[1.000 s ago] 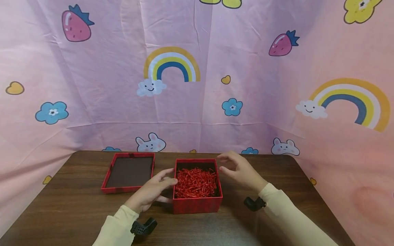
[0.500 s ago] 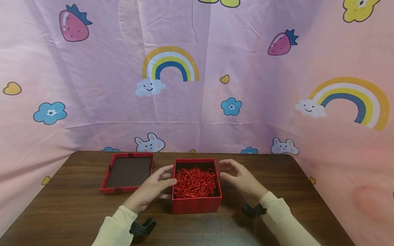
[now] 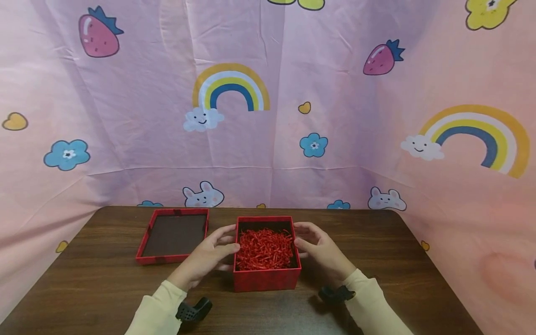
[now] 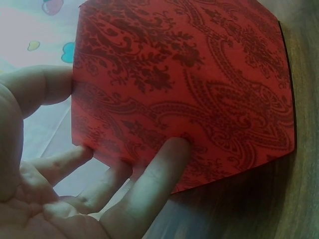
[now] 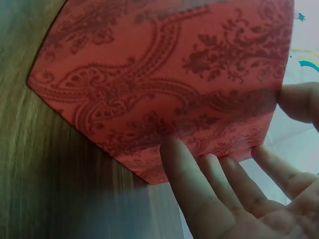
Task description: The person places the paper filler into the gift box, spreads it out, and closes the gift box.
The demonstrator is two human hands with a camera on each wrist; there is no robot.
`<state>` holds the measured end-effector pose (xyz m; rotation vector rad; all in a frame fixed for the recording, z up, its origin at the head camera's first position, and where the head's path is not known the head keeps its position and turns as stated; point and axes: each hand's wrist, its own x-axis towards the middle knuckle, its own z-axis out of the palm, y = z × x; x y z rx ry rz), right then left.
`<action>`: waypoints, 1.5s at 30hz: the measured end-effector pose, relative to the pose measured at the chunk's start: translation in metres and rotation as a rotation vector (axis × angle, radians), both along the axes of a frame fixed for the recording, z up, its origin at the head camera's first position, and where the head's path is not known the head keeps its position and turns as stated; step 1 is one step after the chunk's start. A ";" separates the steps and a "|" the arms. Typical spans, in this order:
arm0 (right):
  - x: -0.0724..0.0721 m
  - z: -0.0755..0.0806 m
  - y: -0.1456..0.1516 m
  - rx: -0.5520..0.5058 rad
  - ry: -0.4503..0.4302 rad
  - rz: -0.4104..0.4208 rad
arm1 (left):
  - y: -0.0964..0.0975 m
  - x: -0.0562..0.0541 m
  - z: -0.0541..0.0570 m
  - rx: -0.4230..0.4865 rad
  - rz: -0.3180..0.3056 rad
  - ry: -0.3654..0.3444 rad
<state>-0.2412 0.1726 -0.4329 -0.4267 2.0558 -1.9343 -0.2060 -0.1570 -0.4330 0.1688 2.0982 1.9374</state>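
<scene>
A square red gift box [image 3: 265, 280] with a dark floral pattern stands on the table in the head view, its top uncovered. Crinkled red paper shreds [image 3: 264, 249] fill its inside. My left hand [image 3: 205, 258] rests along the box's left side, thumb at the rim. In the left wrist view, its extended fingers [image 4: 164, 164] touch the patterned wall. On the opposite side, my right hand [image 3: 324, 251] touches the right wall with its thumb near the rim. Its fingers [image 5: 192, 184] are spread and fairly straight against the box in the right wrist view.
A red-rimmed lid [image 3: 173, 235] lies inside-up to the left of the box, its dark inner face showing. The brown wooden table [image 3: 104, 284] is bordered by a pink and lilac cloth backdrop [image 3: 268, 139] printed with rainbows and strawberries.
My right hand has come down and leftward, from just apart to touching the box's right side. The left hand stays at the left wall. Box and lid have not visibly moved.
</scene>
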 end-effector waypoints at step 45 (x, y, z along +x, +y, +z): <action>-0.005 0.005 0.005 0.058 -0.060 0.101 | -0.010 -0.004 0.007 -0.040 -0.030 0.094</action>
